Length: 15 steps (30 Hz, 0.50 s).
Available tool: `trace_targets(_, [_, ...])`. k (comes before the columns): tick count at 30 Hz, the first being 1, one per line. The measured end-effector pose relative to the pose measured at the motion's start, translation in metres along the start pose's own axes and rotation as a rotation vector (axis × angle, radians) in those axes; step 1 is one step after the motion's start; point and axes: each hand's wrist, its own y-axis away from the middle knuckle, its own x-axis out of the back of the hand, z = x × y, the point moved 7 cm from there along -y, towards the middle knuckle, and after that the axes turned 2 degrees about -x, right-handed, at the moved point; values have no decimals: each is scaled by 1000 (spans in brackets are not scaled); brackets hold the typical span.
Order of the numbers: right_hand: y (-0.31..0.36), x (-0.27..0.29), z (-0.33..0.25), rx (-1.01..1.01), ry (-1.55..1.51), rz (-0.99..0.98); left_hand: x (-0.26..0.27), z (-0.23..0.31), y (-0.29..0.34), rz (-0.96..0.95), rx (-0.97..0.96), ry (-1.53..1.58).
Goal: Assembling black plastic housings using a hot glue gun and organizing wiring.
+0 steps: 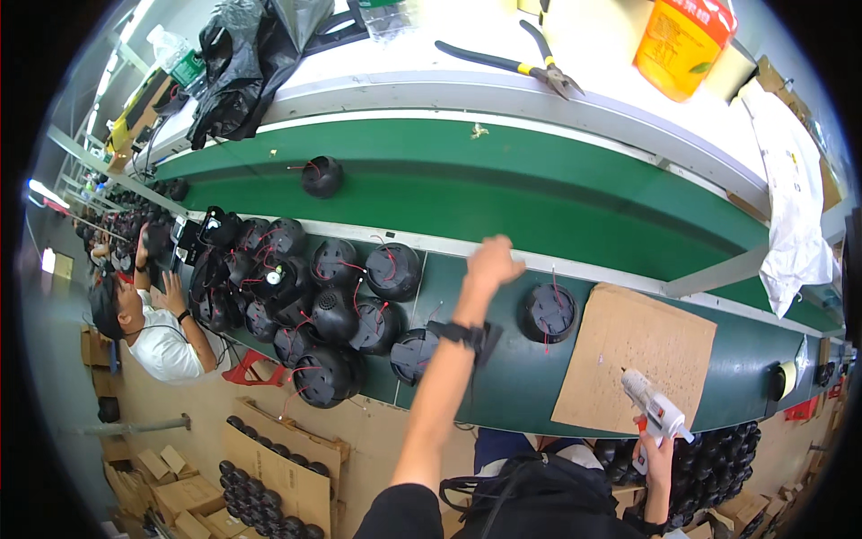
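My right hand [658, 460] is wrapped round the handle of a white hot glue gun [654, 404], whose nozzle points up and left over a brown cardboard sheet [620, 359]. My left arm stretches across the dark green bench, and my left hand [495, 262] is above the pale rail at its far edge. Its fingers curl downward and are mostly hidden. To the right of that hand sits one black round housing [549, 313] with red wires. More such housings crowd the bench on the left, among them a black housing [392, 271] near the rail.
Beyond the rail runs a green conveyor belt [404, 171] carrying a black housing [321, 176]. Pliers [539, 67], an orange tub [684, 45] and a black plastic bag [247, 67] lie on the shelf. A co-worker [166, 337] works at left. Stacked black parts [718, 463] stand below right.
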Motion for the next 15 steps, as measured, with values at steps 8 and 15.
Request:
trace_targets(8, [2,9,12,-61,75,55,139,-174,-111,378,568,171])
trace_targets(15, [-5,9,26,-174,22,121,198,-285,-102,645,708,18])
